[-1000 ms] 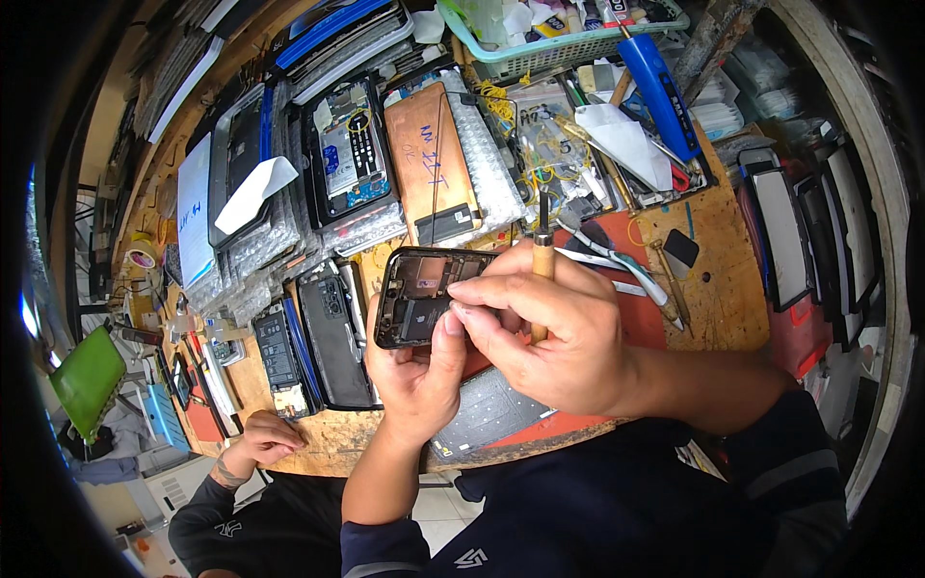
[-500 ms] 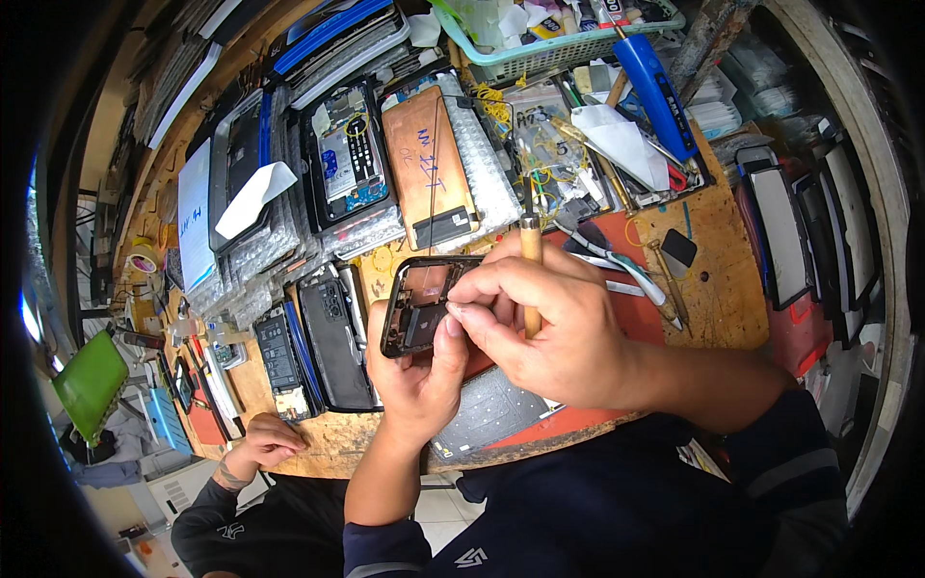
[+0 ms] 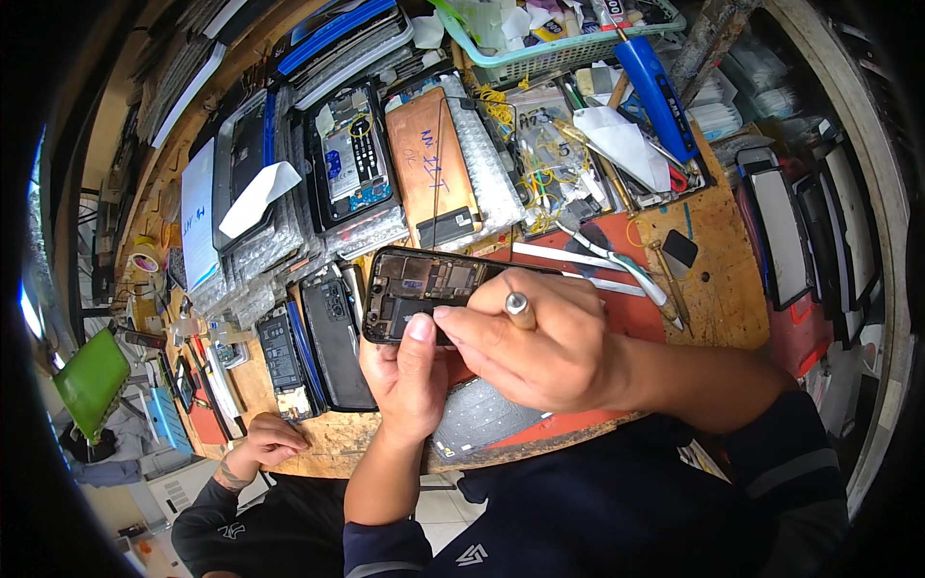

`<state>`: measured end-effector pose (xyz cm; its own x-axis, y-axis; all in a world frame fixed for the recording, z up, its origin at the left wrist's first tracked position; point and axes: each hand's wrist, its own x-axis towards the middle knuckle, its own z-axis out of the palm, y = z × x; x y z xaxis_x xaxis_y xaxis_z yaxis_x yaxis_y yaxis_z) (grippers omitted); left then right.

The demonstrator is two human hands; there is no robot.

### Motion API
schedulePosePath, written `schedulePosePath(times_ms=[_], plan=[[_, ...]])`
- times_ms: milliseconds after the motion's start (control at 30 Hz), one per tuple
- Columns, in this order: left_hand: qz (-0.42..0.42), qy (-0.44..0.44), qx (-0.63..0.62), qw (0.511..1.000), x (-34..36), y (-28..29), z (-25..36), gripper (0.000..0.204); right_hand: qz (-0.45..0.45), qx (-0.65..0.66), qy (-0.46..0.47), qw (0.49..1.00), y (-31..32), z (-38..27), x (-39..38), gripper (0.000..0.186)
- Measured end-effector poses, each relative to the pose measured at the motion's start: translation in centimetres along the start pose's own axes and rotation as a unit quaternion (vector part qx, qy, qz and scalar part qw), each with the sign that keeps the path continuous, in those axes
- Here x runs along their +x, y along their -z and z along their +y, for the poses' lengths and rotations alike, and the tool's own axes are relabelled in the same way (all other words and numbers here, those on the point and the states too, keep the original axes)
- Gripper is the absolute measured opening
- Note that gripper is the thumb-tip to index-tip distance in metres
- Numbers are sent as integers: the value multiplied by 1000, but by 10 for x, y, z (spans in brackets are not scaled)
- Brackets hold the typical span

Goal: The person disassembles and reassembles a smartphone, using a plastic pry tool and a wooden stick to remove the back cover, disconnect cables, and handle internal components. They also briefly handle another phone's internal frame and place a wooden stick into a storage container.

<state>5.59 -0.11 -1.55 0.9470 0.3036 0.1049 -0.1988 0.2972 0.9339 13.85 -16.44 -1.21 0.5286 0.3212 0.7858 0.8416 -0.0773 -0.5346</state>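
Resting above the near edge of the wooden bench (image 3: pixel 718 279), an opened black phone frame with its inner parts exposed (image 3: pixel 414 289) is gripped from below by the left hand (image 3: pixel 409 371), whose fingers are curled around the frame's underside while the thumb is pressed flat on its near edge. The right hand (image 3: pixel 540 352) is closed tightly around a thin tool with a rounded wooden-coloured handle end (image 3: pixel 518 306); its fingertips (image 3: pixel 453 318) are brought against the frame's right part, so the tool's tip is hidden and cannot be made out.

Beyond both hands, a pale green plastic basket (image 3: pixel 568 53) is seen at the far edge, filled with small packets and white papers. Right of it, a blue-handled tool (image 3: pixel 660 91) is laid slanting. A copper-coloured flat phone back panel (image 3: pixel 434 173) is laid on bubble wrap just beyond the held frame, and an opened phone with a blue circuit board (image 3: pixel 352 159) is placed to its left. Left of the left hand, two dark phone bodies (image 3: pixel 308 342) are set side by side. Under the hands, a red work mat (image 3: pixel 578 255) is spread, with a dark dotted panel (image 3: pixel 482 419) lying at its near edge and metal tweezers (image 3: pixel 617 260) just beyond the right hand. Another person's hand (image 3: pixel 270 438) is rested on the bench edge, lower left.
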Motion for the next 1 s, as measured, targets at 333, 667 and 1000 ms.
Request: schedulePosePath(times_ms=[333,667,1000], plan=[[8,3,-21,1000,1,-5,1,26,-12,-11,42,999,-1,-2,1,29],[-11,-9,-7,1000,3,-4,-2,29,-7,-60,16,998,3,-3,1,19],[23,-6,23,999,2,-12,3,22,-6,-47,52,998,4,-4,3,33]])
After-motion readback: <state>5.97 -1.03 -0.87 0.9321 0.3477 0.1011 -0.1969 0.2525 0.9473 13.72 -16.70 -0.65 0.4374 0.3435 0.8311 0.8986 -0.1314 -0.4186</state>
